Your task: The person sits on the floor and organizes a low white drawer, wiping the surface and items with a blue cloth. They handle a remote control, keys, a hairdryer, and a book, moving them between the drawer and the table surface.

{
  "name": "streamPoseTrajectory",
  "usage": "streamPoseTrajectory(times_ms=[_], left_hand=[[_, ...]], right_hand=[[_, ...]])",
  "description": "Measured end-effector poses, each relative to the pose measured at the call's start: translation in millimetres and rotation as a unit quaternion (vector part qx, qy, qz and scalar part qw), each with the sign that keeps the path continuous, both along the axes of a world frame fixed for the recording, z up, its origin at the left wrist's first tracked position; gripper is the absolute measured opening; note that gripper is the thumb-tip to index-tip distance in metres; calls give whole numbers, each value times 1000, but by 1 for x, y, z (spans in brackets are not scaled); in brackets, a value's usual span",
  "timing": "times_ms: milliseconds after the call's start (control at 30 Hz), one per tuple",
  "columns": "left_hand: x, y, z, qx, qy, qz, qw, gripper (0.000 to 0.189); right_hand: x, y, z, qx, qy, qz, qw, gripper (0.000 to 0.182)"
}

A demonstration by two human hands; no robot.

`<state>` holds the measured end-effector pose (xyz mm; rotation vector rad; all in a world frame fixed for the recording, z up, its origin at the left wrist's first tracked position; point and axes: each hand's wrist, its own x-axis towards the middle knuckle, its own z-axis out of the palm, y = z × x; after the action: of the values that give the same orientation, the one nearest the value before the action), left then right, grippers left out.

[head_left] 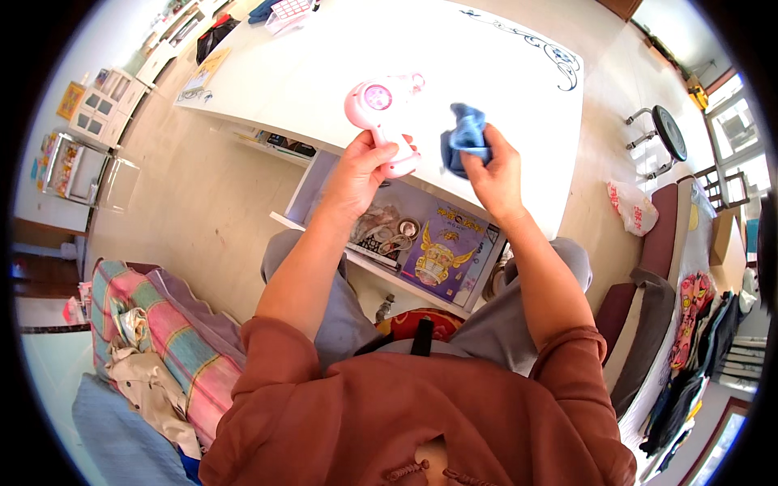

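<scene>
In my left hand (363, 167) is a pink hand-held appliance (363, 109), gripped by its handle. Its round head, with a circular grille-like face, points away from me, and a small clear part sticks out to the right. A crumpled blue cloth (467, 135) is pinched between the thumb and fingers of my right hand (497, 173), to the right of the appliance and apart from it. Both hands are above the near side of a white table (377, 42). Below them a drawer (358, 252) stands pulled out, holding a purple book (440, 252), a roll of tape (408, 228) and coiled cords.
A plaid cloth (164, 340) and a beige garment (149, 383) lie at my left. To the right are a round stool (668, 133), a plastic bag (632, 206) and a sofa (662, 237). A clear box (289, 15) stands on the table's far left.
</scene>
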<state>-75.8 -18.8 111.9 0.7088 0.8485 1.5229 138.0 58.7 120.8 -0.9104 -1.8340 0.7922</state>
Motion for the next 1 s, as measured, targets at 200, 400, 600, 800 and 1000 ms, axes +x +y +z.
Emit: streamPoseTrajectory(times_ms=[200, 400, 600, 800, 1000], left_hand=[[25, -3, -14, -23, 111, -1, 994, 44], [41, -6, -25, 52, 405, 64, 911, 43], [48, -8, -14, 86, 672, 150, 720, 48], [37, -17, 2, 182, 801, 121, 557, 54], [35, -21, 16, 217, 741, 190, 606, 54]], right_hand=[[-12, -15, 11, 219, -63, 87, 970, 58], [-19, -15, 15, 261, -170, 61, 948, 46], [-15, 5, -9, -124, 102, 44, 986, 38], [0, 31, -18, -537, 326, 117, 770, 58], [-2, 26, -24, -517, 353, 141, 767, 62]])
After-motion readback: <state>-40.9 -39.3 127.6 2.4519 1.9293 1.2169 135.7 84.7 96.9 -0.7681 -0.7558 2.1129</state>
